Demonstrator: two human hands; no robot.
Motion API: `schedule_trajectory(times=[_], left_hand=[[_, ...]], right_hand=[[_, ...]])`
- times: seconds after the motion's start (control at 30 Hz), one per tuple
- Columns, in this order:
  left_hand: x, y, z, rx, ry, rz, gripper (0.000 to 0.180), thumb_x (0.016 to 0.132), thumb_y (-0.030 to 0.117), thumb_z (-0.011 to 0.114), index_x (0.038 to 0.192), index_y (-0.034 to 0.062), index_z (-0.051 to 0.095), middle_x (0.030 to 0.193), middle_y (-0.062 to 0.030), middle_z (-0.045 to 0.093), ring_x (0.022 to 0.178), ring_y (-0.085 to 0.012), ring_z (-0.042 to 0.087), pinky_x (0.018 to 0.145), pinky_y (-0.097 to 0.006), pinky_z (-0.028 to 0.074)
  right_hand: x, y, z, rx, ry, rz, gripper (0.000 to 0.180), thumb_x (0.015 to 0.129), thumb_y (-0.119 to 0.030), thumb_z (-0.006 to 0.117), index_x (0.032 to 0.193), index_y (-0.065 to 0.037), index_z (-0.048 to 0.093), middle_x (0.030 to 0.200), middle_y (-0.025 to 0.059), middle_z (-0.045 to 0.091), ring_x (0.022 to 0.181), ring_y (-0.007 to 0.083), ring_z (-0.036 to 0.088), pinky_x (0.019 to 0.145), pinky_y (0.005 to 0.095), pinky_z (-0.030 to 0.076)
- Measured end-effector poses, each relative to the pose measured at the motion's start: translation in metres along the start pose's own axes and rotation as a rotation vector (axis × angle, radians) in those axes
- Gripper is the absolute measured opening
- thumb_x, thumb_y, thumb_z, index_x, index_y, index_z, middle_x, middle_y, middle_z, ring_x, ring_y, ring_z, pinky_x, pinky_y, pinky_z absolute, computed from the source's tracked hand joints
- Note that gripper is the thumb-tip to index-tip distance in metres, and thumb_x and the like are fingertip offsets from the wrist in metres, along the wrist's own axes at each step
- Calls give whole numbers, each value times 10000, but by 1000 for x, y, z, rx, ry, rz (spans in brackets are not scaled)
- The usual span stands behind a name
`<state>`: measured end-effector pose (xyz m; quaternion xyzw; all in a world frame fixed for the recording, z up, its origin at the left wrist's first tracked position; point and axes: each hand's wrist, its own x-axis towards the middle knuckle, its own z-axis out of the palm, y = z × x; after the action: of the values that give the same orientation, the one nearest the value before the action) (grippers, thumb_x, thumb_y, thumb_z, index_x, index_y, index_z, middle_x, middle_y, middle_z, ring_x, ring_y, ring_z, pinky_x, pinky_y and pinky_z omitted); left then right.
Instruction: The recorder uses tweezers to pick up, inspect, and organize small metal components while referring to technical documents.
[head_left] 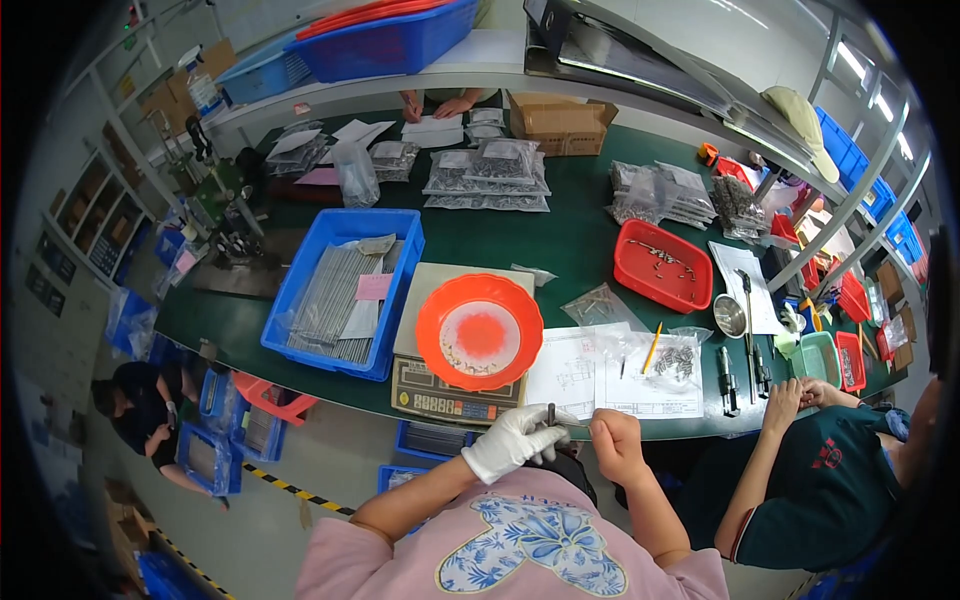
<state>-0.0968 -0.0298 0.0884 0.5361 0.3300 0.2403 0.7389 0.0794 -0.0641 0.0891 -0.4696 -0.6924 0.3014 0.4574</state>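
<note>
A long green table (560, 240) carries a blue bin (300, 300) of grey rods, then a scale (440, 390) with an orange dish (480, 330) on it, then drawings on paper (620, 375). At the near edge the gloved left hand (512, 440) pinches a small dark pin (551, 412), which stands roughly upright between its fingertips. The bare right hand (615, 445) is clenched just beside it, touching a thin piece that runs sideways from the pin; which hand grips that piece I cannot tell.

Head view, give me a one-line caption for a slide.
White-gloved left hand and bare right hand pinch a small dark metal pin before an orange bowl on a scale.
</note>
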Motion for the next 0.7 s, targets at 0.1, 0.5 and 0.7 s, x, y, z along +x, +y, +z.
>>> schedule_trajectory(times=[0.1, 0.5, 0.7], left_hand=[[12, -13, -4, 513, 197, 716, 219, 823, 148, 497, 1018, 58, 541, 797, -30, 574, 597, -81, 523, 503, -182, 422], [3, 3, -19, -460, -215, -326, 329, 835, 333, 462, 963, 41, 544, 667, -24, 534, 477, -75, 494, 430, -165, 397], [4, 3, -5, 563, 185, 609, 156, 750, 81, 581, 896, 27, 576, 755, -81, 570, 634, -169, 560, 563, -242, 439]], right_hand=[[-4, 0, 3, 169, -18, 175, 266, 806, -67, 405, 553, 2, 359, 493, 69, 345, 437, 154, 316, 427, 280, 278], [4, -6, -7, -254, -99, -262, 180, 721, -15, 473, 555, -10, 404, 487, 107, 371, 418, 235, 384, 404, 313, 292], [-4, 2, -1, 34, -55, 13, 203, 751, -30, 450, 554, -11, 405, 490, 108, 382, 416, 233, 390, 408, 314, 299]])
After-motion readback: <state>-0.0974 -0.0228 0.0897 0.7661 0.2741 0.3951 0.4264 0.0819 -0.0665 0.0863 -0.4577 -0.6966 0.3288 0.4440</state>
